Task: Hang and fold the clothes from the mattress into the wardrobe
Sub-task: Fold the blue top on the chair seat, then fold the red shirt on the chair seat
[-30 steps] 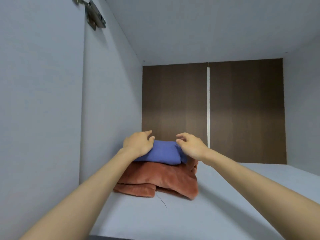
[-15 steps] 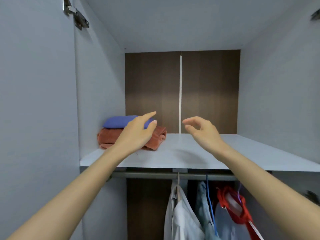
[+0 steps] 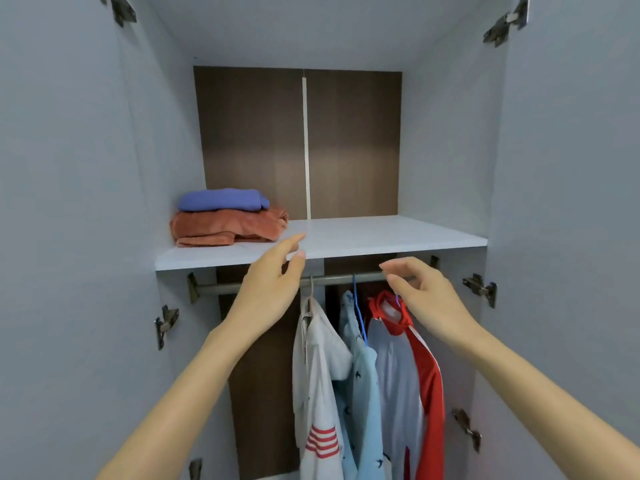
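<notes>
A folded blue garment (image 3: 221, 199) lies on top of a folded rust-orange garment (image 3: 228, 225) at the left of the wardrobe's upper shelf (image 3: 381, 233). My left hand (image 3: 270, 289) hovers in front of the shelf edge with relaxed fingers and holds nothing. My right hand (image 3: 422, 296) is level with the hanging rail (image 3: 214, 289), its fingers loosely curled and empty. Both hands are apart from the folded pile. Below the rail hang a white shirt (image 3: 318, 375), a light blue patterned shirt (image 3: 360, 382) and a red-and-white top (image 3: 412, 368).
The wardrobe's grey side walls and open doors (image 3: 69, 237) flank the opening, with metal hinges (image 3: 166, 323) on both sides. The back panel (image 3: 353, 143) is dark brown. The shelf right of the pile is bare.
Both hands have let go of the blue garment and drawn back out of the shelf. The view has pulled away and down, revealing the rail and hanging clothes.
</notes>
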### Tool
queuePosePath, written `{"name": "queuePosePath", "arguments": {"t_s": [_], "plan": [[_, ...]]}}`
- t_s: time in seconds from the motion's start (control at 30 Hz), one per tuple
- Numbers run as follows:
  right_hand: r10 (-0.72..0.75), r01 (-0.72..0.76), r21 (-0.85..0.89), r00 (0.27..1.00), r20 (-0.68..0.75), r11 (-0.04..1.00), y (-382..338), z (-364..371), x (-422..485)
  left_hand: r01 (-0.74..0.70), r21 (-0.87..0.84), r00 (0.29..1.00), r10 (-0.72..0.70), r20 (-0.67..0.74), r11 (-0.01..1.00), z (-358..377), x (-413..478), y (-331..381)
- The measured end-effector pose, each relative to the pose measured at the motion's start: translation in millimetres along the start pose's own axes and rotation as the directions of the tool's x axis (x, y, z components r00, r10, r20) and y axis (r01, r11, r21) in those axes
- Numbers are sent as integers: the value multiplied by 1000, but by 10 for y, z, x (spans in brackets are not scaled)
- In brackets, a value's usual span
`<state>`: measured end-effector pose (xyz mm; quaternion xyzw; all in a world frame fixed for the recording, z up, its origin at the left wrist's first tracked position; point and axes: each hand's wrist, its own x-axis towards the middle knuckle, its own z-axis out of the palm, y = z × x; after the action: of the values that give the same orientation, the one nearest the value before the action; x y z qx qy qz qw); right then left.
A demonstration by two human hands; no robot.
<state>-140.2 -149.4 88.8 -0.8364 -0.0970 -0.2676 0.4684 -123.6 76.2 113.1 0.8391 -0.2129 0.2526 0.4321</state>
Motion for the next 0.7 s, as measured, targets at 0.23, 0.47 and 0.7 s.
{"name": "queuePosePath", "arguments": {"t_s": [0.23,0.47,0.7], "plan": [[120,-123,-27,988,-100,992,-78,-137,-1284,133,-213,983,-102,149,968,108,-970,229],[276,-297,-83,940,-199,951,-136,-717,-2476,109,-200,918,-21,395,974,511,-1778,703],[401,-481,-119,824,-401,869,92,-1595,-3822,-56,-244,759,199,619,968,1344,-2629,1473]]}}
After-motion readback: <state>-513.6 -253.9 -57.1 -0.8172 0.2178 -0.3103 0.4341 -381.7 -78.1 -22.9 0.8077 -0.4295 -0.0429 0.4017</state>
